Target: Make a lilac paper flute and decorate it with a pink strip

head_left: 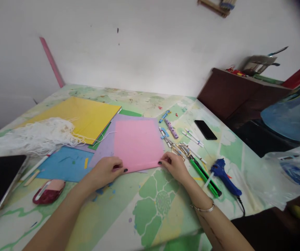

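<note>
A pink sheet (pixel 139 143) lies over a lilac sheet (pixel 104 144) on the table, its near edge bent up into a narrow fold. At the left end of that edge, my left hand (pixel 109 170) pinches the fold between thumb and curled fingers. My right hand (pixel 174 166) grips the other end in the same way, thumb toward me. Just beyond my right hand lie gold-handled scissors (pixel 178 149), a green box cutter (pixel 204 176) and several thin white sticks (pixel 193 137).
A blue glue gun (pixel 225 176) and a black phone (pixel 205 129) lie to the right. White yarn (pixel 42 134), yellow sheets (pixel 87 118), a blue sheet (pixel 63 165), a maroon-and-pink case (pixel 49 191) and a dark tablet (pixel 2 184) occupy the left.
</note>
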`<state>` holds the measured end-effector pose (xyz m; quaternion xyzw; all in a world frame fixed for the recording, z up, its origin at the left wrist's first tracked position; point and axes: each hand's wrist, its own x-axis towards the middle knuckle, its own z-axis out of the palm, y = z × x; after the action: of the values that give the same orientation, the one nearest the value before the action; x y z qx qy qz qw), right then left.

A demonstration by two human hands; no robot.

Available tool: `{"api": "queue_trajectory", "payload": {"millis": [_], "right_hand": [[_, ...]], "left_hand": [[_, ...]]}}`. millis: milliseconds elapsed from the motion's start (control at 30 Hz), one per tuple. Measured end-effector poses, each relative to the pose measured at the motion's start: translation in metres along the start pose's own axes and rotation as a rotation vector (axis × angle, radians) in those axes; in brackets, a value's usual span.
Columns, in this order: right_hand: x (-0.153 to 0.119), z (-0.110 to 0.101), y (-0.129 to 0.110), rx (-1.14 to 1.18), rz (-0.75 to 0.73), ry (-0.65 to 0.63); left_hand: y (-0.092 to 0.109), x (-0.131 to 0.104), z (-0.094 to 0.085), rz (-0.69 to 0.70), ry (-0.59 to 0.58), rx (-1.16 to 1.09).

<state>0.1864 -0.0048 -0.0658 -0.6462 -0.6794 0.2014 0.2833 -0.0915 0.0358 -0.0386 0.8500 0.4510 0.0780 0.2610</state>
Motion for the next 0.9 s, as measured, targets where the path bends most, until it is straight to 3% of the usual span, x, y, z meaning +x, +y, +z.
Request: {"api": "queue_trajectory", "payload": {"millis": [267,467,900], "right_hand": [[0.001,0.001,0.003,-0.023,0.046,0.022],[-0.003,-0.012,0.004,0.084,0.022,-0.058],[0.001,-0.006,0.002,0.060,0.159,0.036]], "left_hand": [[-0.008,-0.003,-0.007,-0.136,-0.011,-0.085],[-0.014,-0.006,-0.008,-0.207,-0.051,-0.148],[-0.010,-0.006,-0.006,-0.282,-0.037,-0.003]]}}
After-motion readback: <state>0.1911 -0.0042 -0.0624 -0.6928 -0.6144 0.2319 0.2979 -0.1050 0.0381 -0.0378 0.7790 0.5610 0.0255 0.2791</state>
